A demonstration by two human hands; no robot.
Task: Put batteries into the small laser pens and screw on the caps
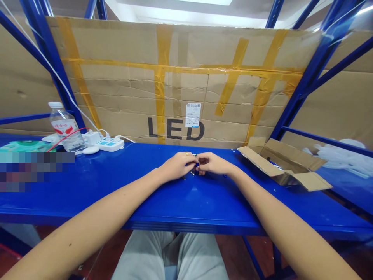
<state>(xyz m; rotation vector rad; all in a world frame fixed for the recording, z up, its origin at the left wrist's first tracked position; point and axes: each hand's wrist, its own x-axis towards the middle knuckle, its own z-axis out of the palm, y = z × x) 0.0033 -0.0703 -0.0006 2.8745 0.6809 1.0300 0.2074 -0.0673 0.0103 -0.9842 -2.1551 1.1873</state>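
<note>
Where the lap shows at the very bottom, pale trousers sit under the front edge of a blue tabletop, and both bare forearms reach over that edge from the lower corners and converge toward the middle of the surface. At that meeting point the left hand and the right hand lie low on the tabletop with knuckles up, fingertips facing each other and almost touching. Both sets of fingers are curled in tight, thumb against forefinger, pinching a small metal piece that sits between the two hands; it is too small to tell its shape, or whether it touches the blue surface. Further back on the right, well apart from the hands, an open cardboard box lies with its flaps spread. Back on the left, a white power strip rests near the rear edge, with a clear water bottle standing upright just beside it. Behind everything a taped cardboard sheet printed with LED stands against the blue rack posts, a white label stuck just above the letters.
</note>
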